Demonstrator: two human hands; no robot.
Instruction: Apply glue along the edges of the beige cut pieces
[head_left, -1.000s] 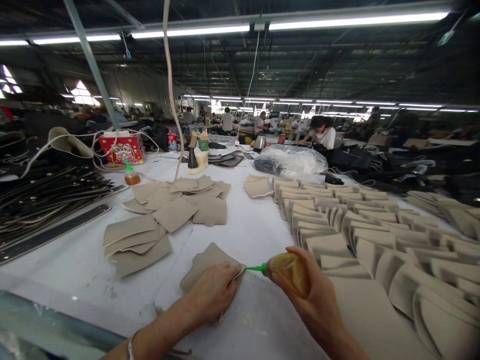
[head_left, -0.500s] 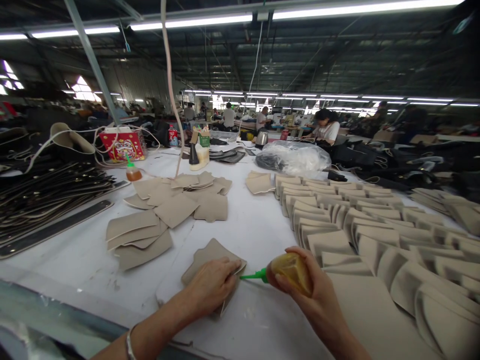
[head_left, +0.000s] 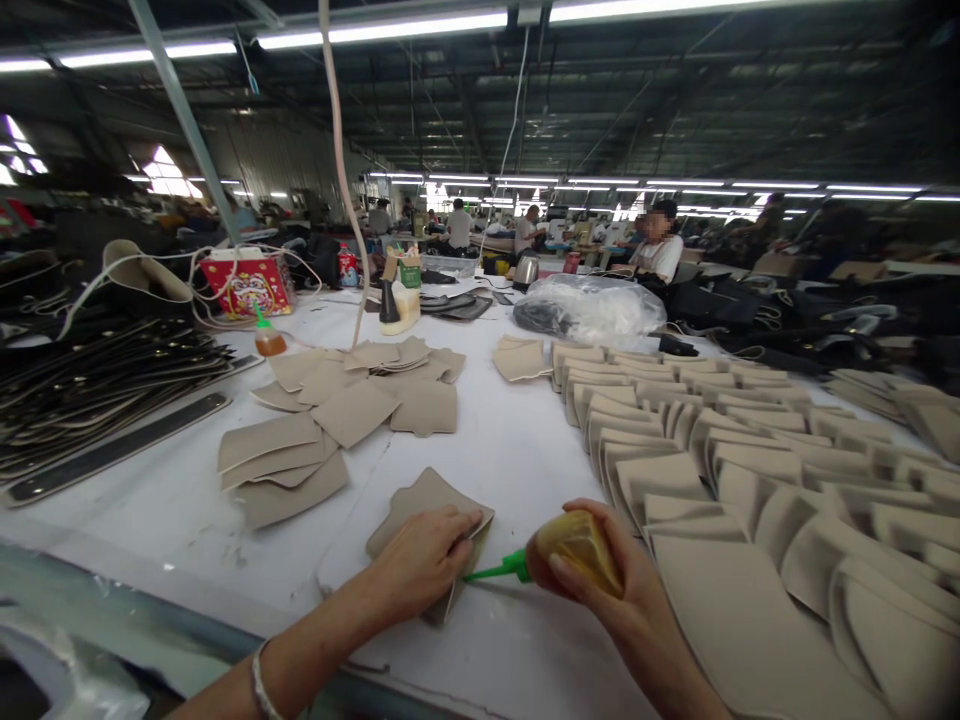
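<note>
There are two bare hands: one left hand (head_left: 431, 555) and one right hand (head_left: 634, 600). Green-nozzled plastic squeeze bottles of amber liquid number two: one larger bottle (head_left: 574, 550), one smaller bottle (head_left: 271, 342). At least one flat beige panel (head_left: 424, 500) lies under the left hand; curved beige panels (head_left: 757, 460) in rows number dozens. One red patterned box (head_left: 247, 283), one silver kettle (head_left: 526, 272).

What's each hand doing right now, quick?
Left hand: on a beige panel; whether gripping, can't tell.
Right hand: closed around a green-nozzled squeeze bottle.
</note>
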